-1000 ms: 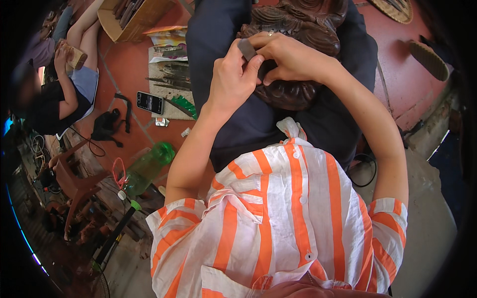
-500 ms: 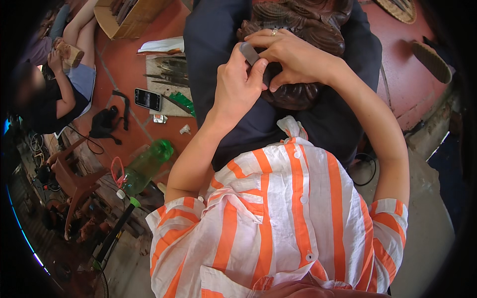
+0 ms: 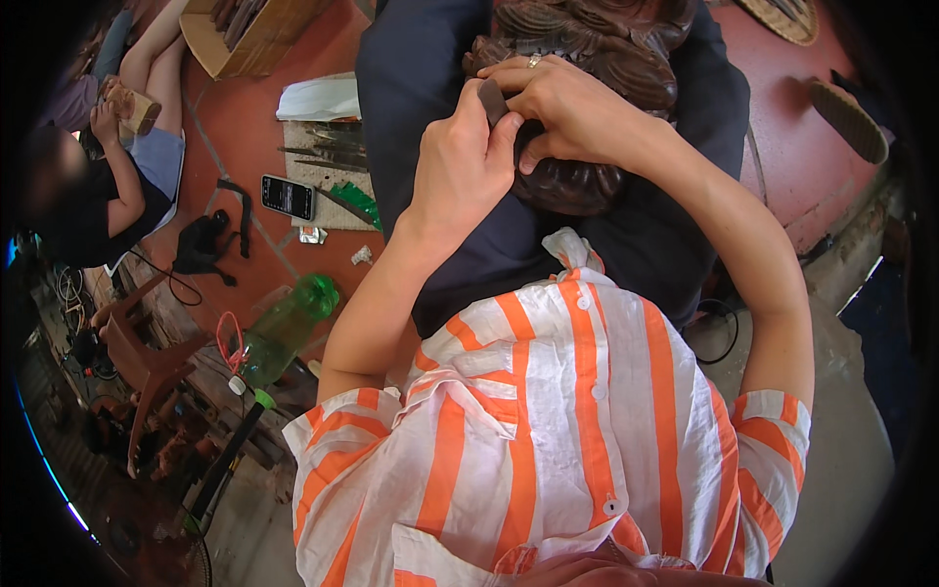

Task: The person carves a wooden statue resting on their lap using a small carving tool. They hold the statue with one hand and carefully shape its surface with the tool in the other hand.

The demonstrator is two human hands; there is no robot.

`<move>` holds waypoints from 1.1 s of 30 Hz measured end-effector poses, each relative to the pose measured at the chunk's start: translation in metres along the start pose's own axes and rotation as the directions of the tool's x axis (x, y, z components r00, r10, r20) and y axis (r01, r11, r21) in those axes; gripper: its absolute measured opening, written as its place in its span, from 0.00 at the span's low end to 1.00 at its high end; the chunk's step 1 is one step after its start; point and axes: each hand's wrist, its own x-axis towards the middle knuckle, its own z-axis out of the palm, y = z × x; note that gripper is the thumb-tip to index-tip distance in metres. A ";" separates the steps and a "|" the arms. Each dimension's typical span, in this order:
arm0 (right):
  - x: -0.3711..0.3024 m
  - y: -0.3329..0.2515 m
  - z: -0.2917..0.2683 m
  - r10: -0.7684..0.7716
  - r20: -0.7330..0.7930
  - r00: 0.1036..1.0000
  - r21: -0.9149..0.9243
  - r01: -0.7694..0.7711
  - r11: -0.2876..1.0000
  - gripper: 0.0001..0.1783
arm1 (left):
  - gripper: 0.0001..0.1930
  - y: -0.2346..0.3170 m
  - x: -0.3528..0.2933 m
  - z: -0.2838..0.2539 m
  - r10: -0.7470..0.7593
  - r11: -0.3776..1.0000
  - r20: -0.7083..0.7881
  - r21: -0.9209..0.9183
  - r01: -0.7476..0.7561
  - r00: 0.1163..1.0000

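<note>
A carved dark brown wooden piece (image 3: 626,70) with wavy relief lies across my lap between my knees. My left hand (image 3: 463,161) is closed around a dark grey-brown flat strip (image 3: 493,102), whose blunt end sticks up between thumb and forefinger; its lower part is hidden, so I cannot tell its kind. Over the carving arches my right hand (image 3: 577,110), a ring on one finger. Its fingers reach toward the front of my left hand and its thumb bends down at the wood. Whether those fingertips also grip the strip is hidden.
On the red tiled floor at left lie a phone (image 3: 289,197), several slim dark tools (image 3: 333,147) on a mat and a green bottle (image 3: 284,333). A cardboard box (image 3: 235,44) stands beyond. Another person (image 3: 98,196) sits far left, holding a wooden block. A sandal (image 3: 847,121) rests at right.
Both hands have shifted slightly left together, and the strip's top end tilts a little differently. The whole view has also moved slightly; the carving stays in my lap.
</note>
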 end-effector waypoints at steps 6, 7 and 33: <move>0.000 0.004 0.006 0.014 -0.091 0.996 0.054 -0.009 0.999 0.22 | 0.08 -0.002 0.007 -0.006 0.076 0.997 0.003 0.001 -0.076 0.997; -0.001 0.005 0.005 0.023 -0.081 0.996 0.071 -0.017 0.997 0.23 | 0.09 -0.002 0.007 -0.006 0.070 0.998 -0.002 -0.009 -0.070 0.998; 0.000 0.001 0.002 0.016 0.025 1.000 -0.067 -0.014 0.998 0.21 | 0.09 0.004 -0.004 -0.001 -0.114 0.972 0.012 -0.207 0.114 0.993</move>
